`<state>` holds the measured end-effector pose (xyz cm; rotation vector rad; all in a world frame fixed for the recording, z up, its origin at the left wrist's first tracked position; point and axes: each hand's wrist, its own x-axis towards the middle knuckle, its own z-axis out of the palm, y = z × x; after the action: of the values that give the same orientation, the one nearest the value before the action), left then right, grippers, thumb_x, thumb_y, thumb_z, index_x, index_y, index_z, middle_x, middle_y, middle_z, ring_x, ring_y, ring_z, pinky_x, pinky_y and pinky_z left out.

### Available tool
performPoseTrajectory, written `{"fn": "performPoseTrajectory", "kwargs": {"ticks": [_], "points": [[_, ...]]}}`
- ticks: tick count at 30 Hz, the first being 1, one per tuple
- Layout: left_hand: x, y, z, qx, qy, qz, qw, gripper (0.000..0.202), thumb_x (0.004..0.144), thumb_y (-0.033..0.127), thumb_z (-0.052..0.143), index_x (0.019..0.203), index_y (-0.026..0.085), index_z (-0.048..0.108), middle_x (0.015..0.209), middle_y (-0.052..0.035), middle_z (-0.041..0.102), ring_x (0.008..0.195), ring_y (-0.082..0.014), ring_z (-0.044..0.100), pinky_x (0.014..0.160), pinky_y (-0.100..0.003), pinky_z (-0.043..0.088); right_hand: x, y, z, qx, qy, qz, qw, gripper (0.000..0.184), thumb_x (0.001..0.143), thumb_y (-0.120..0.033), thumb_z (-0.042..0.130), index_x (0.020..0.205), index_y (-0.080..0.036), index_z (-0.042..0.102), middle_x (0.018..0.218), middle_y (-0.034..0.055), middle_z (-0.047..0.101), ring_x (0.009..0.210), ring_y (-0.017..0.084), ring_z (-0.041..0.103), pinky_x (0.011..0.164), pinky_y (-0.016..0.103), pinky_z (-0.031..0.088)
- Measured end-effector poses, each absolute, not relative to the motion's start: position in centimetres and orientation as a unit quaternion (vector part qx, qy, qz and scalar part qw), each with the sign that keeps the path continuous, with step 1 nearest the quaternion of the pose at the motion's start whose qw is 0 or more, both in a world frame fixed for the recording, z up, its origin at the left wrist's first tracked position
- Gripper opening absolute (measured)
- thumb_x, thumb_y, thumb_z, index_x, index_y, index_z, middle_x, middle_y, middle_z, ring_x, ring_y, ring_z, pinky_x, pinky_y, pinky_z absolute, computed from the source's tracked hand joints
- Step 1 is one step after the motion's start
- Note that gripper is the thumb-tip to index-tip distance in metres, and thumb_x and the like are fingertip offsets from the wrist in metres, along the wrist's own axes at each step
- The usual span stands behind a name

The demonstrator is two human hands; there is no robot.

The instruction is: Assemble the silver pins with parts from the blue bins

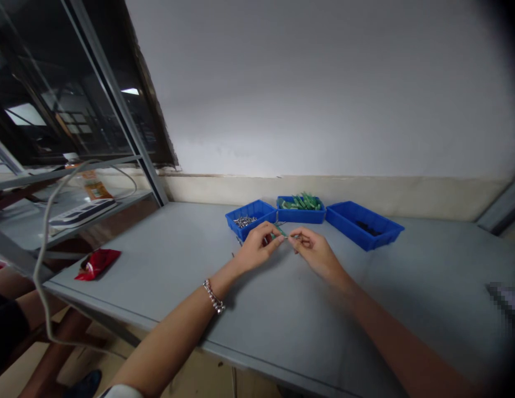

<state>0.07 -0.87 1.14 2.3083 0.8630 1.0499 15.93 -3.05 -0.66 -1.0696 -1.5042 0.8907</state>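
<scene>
Green, a slim piece [280, 230] is pinched in the nearly closed left hand [259, 246], at seven o'clock from the middle blue bin [302, 216]; the right hand [315, 253] is curled beside it, any hold unclear. Through a loosened pinch, it could be dropped onto the surface [174, 249].

We look from one head-worn camera, forward and down across the table [166, 249], facing the wall [323, 94]. Our left hand [257, 247] and right hand [317, 255] sit near mid-view, bins [301, 216] just beyond, window [70, 83] upper left.
</scene>
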Motion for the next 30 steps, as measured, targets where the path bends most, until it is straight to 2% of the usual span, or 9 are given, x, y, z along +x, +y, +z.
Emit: {"fn": "performPoseTrajectory", "kwargs": {"ticks": [8, 17, 24, 27, 30], "points": [[0.0, -0.7, 1.0, 0.832, 0.314, 0.398, 0.224, 0.018, 0.081, 0.029, 0.044, 0.077, 0.013, 0.052, 0.078, -0.0029, 0.048, 0.06, -0.0074, 0.041, 0.055, -0.022, 0.036, 15.8, -3.1, -0.8, -0.465, -0.616, 0.372, 0.515, 0.02, 0.07, -0.036, 0.054, 0.079, -0.018, 0.05, 0.051, -0.006, 0.042, 0.048, 0.01, 0.045, 0.048, 0.024, 0.035], [0.0, -0.9, 1.3, 0.828, 0.31, 0.412, 0.219, 0.013, 0.079, 0.026, 0.046, 0.078, 0.014, 0.051, 0.08, -0.0026, 0.048, 0.057, -0.0067, 0.041, 0.055, -0.022, 0.037, 15.9, -3.3, -0.3, -0.464, -0.608, 0.375, 0.523, 0.021, 0.071, -0.038, 0.051, 0.068, -0.018, 0.049, 0.054, -0.0032, 0.046, 0.051, 0.01, 0.046, 0.052, 0.024, 0.037], [0.1, -0.7, 1.1, 0.822, 0.327, 0.413, 0.216, 0.019, 0.081, 0.03, 0.045, 0.075, 0.014, 0.053, 0.076, -0.0026, 0.049, 0.06, -0.0082, 0.043, 0.055, -0.022, 0.037, 15.9, -3.3, -0.2, -0.459, -0.604, 0.381, 0.529, 0.019, 0.069, -0.037, 0.053, 0.069, -0.018, 0.048, 0.053, -0.0038, 0.045, 0.05, 0.01, 0.046, 0.048, 0.023, 0.035], [-0.2, -0.2, 1.3, 0.807, 0.332, 0.452, 0.183, 0.019, 0.081, 0.029, 0.045, 0.075, 0.014, 0.053, 0.077, -0.0032, 0.05, 0.062, -0.0089, 0.045, 0.055, -0.021, 0.038, 15.8, -3.3, -0.3, -0.463, -0.605, 0.385, 0.522, 0.023, 0.069, -0.039, 0.052, 0.076, -0.018, 0.048, 0.051, -0.0048, 0.044, 0.047, 0.01, 0.044, 0.045, 0.023, 0.032], [-1.4, 0.6, 1.9, 0.769, 0.37, 0.509, 0.107, 0.015, 0.081, 0.027, 0.046, 0.077, 0.015, 0.054, 0.078, -0.003, 0.051, 0.062, -0.0087, 0.045, 0.055, -0.02, 0.038, 15.7, -3.4, -0.2, -0.477, -0.606, 0.384, 0.507, 0.027, 0.071, -0.043, 0.05, 0.081, -0.018, 0.048, 0.051, -0.0052, 0.044, 0.044, 0.009, 0.041, 0.042, 0.022, 0.028]]}}
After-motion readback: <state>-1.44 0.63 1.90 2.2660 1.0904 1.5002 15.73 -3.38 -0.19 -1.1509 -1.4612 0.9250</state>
